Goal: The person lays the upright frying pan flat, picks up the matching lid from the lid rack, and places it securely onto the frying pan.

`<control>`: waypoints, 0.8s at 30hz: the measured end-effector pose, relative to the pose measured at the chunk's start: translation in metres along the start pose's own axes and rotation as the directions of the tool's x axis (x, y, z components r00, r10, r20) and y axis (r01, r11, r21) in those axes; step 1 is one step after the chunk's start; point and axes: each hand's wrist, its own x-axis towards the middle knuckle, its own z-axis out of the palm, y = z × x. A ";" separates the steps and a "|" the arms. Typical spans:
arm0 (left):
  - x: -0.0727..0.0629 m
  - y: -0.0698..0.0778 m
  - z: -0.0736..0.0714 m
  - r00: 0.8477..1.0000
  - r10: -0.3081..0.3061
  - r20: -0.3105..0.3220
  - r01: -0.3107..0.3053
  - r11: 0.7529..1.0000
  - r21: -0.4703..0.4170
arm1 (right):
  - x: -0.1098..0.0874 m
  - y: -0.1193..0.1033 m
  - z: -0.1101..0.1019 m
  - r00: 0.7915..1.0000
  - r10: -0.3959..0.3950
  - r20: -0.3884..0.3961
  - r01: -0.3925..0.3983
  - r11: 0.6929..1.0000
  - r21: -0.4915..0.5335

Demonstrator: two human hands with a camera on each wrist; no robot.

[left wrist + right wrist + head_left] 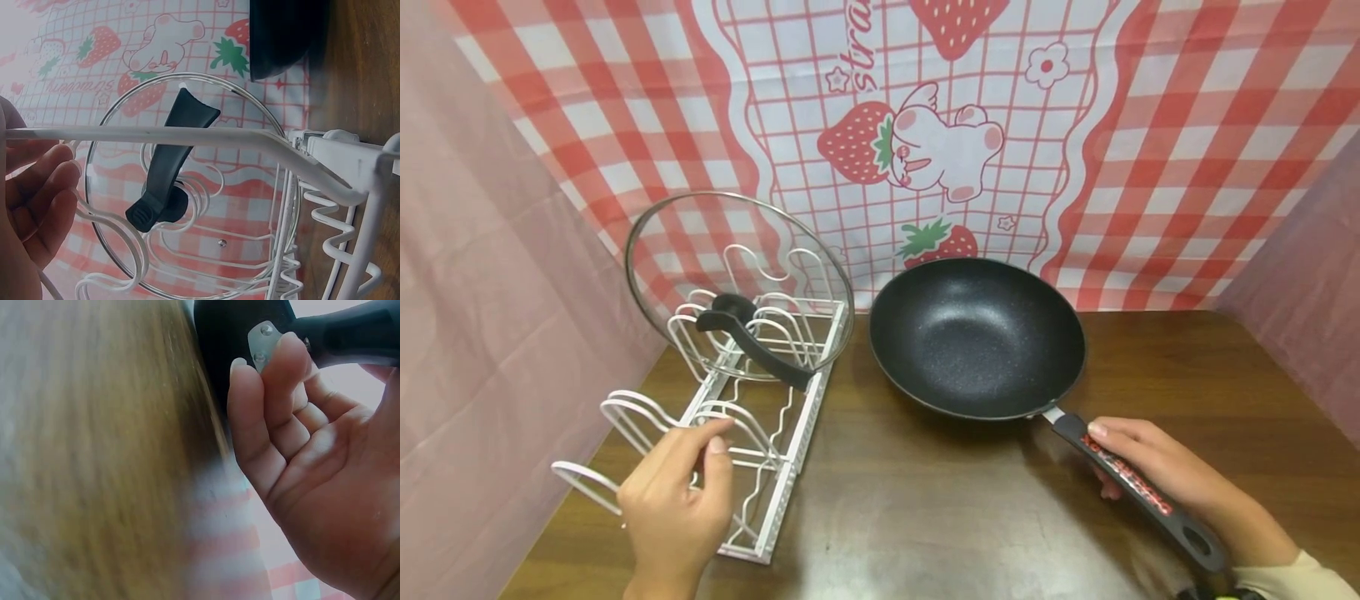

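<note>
My left hand (673, 492) grips the front wire divider of a white pan rack (772, 521), its thumb and index finger close together. In the left wrist view a white wire runs out from beside the curled fingers (53, 187). A round glass lid (662, 250) with a black handle (165, 162) leans upright in the rear slots of the rack. My right hand (1165, 458) holds the black wok (977, 342) by its long handle, thumb on top and fingers underneath. The wok is tilted, its inside facing me, just right of the rack.
Rack and wok are on a brown wooden table (925, 508). A red-and-white checked cloth with strawberries (1195, 150) hangs along the back. Plain pink cloth (512, 275) closes off the left side, and more stands at the right.
</note>
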 end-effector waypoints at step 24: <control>0.001 0.004 0.002 1.000 0.011 -0.013 -0.010 0.996 0.084 | 0.006 -0.001 0.010 0.988 -0.099 0.117 0.072 0.975 0.212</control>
